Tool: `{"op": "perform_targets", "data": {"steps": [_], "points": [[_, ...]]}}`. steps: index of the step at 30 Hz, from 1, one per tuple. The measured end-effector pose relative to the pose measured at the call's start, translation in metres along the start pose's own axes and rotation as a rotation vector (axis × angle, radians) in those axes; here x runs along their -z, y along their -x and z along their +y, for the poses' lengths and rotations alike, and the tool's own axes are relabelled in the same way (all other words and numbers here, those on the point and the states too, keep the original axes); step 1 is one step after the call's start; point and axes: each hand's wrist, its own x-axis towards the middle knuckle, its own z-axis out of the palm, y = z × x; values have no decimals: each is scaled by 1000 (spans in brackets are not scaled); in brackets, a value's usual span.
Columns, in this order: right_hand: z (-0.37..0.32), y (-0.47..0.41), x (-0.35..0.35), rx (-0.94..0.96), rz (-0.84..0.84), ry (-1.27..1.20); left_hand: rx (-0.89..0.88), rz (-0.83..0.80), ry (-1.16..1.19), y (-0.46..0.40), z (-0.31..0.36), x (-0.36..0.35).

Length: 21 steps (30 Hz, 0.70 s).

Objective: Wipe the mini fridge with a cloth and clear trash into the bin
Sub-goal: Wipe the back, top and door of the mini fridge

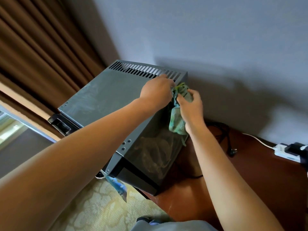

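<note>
A dark grey mini fridge [106, 94] stands against the wall, its dusty top showing wipe streaks and a row of vent slots at the back. A green cloth [177, 120] hangs over the fridge's right top edge. My left hand [157, 93] grips the cloth's upper bunch at the back right corner of the top. My right hand [191, 107] holds the same cloth just to the right, fingers curled around it. A blue plastic wrapper [119, 189] hangs at the fridge's lower front corner.
Brown curtains [41, 52] hang to the left. A reddish wooden surface [250, 172] lies right of the fridge, with a white power strip [286, 152] and black cables on it. Patterned yellow carpet [93, 210] lies below. The grey wall is close behind.
</note>
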Motion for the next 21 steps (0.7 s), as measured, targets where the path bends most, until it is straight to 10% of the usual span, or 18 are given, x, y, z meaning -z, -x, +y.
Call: {"op": "perform_targets", "data": {"steps": [10,17,21], "points": [[6,-10,6,-186,-26,86,27,47,-51,2,12,3],[-12,-15,-2,38,58,60,50,65,-47,4,14,2],[1,-16,5,-220,21,38,46,55,-18,6,13,-1]]}}
